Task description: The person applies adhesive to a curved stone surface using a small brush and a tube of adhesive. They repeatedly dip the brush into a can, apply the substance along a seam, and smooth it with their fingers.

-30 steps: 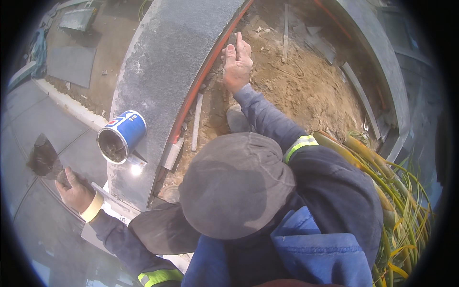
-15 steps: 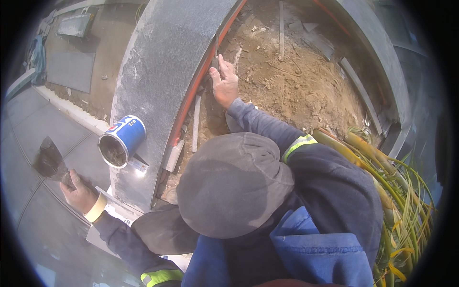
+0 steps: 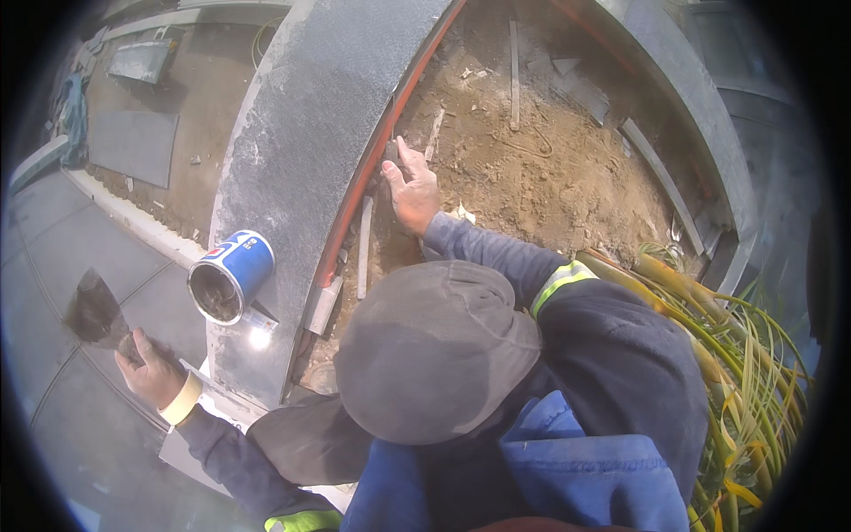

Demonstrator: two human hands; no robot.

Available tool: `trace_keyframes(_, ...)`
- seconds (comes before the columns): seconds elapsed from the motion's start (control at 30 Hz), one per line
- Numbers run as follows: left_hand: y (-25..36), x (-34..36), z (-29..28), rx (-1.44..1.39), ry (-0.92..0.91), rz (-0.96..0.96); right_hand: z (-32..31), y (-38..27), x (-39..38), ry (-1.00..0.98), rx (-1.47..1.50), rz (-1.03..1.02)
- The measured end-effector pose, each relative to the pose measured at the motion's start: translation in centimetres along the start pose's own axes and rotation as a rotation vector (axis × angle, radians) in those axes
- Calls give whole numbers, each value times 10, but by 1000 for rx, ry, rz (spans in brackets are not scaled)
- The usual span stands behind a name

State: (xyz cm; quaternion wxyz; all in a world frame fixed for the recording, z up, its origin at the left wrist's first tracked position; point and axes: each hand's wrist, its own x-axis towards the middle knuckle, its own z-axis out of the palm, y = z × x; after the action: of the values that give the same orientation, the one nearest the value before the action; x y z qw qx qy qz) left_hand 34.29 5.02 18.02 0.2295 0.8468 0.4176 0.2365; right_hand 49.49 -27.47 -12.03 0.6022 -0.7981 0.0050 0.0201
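My left hand (image 3: 151, 372) is closed round the handle of a wide putty knife (image 3: 95, 310), its blade smeared with dark paste, held over the grey paving. My right hand (image 3: 413, 191) grips a slim tool with a dark handle (image 3: 390, 152) against the red inner edge (image 3: 355, 191) of the curved grey stone wall top (image 3: 301, 115). The fingers partly cover this tool, so its exact kind does not show. Between the hands, a blue and white can (image 3: 248, 257) lies on its side on the stone, its open mouth showing dark residue.
Inside the curved wall is a bed of sandy soil (image 3: 532, 168) with loose strips and stone scraps. Palm stems and leaves (image 3: 753, 390) crowd the right side. A grey cap (image 3: 434, 355) covers the lower middle. Beyond the wall, a flat grey slab (image 3: 133, 146) lies on the dirt.
My right hand has slid nearer along the red edge with its tool. My left hand keeps its hold on the putty knife, and the whole view has shifted slightly.
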Motion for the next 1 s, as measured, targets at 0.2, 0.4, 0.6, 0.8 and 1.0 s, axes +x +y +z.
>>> trace_keyframes(0.2, -17, 6, -5, -172, -48, -34, -118, -40, 121, -4, -172, -239)
trace_keyframes(0.4, -22, 10, -4, -74, -125, 22, -183, -129, 251, -638, -880, -975)
trace_keyframes(0.6, -26, 4, -9, -69, -116, -30, -134, -193, 267, -848, -1207, -1442)
trace_keyframes(0.8, -22, 2, -7, -80, -81, -74, -153, -219, 293, -808, -1292, -1377)
trace_keyframes(1.0, -21, 4, -1, -28, -126, -56, -196, -227, 334, -667, -1338, -1089)
